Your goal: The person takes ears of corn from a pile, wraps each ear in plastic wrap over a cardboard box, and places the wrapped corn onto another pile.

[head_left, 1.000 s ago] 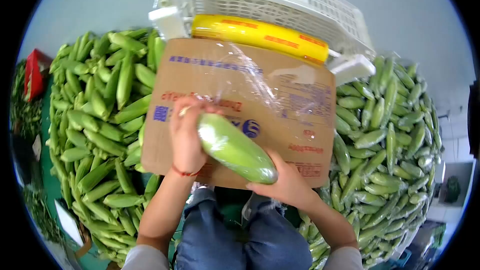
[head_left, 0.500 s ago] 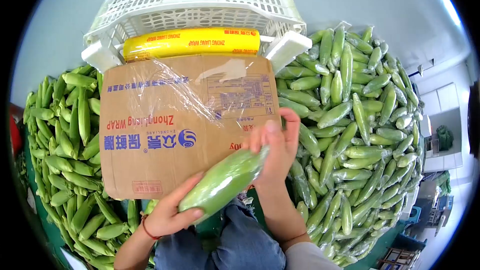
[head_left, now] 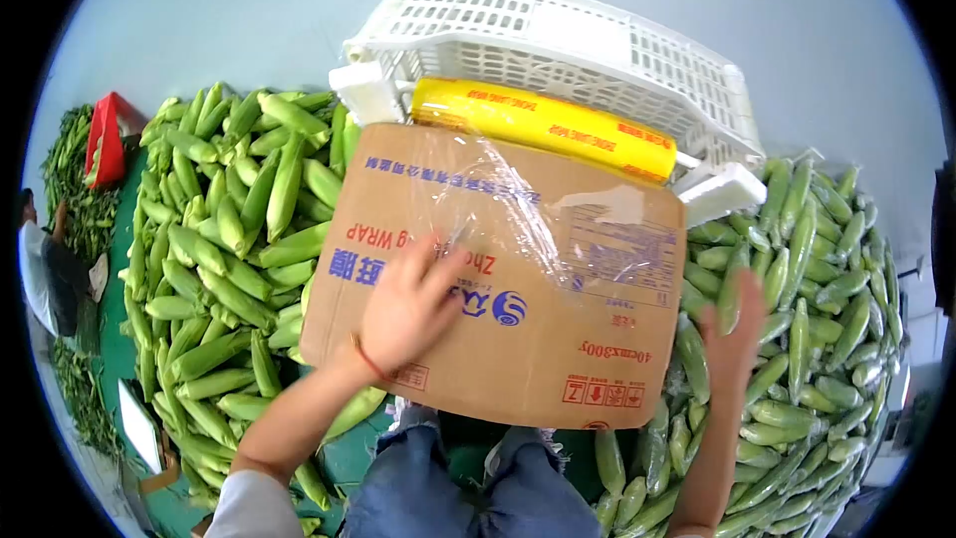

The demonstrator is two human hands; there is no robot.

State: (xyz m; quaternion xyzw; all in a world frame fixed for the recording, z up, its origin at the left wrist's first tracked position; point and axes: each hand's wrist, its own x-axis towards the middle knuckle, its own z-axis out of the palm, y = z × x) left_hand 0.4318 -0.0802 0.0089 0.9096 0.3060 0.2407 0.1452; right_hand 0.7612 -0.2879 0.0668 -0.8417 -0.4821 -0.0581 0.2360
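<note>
left hand [head_left: 413, 309] and right hand [head_left: 732, 351], well apart: the former open, fingers spread over the left half of the cardboard box [head_left: 518, 369], hiding some lettering [head_left: 360, 267]; the latter past the box's right edge, at a film-wrapped corn cob [head_left: 734, 289] on the wrapped heap [head_left: 817, 389], gripped or merely touched, cannot tell. surroundings: yellow film roll [head_left: 543, 128] along the far edge, white crate [head_left: 573, 32] behind, unwrapped corn heap [head_left: 234, 274] by the left edge.
</note>
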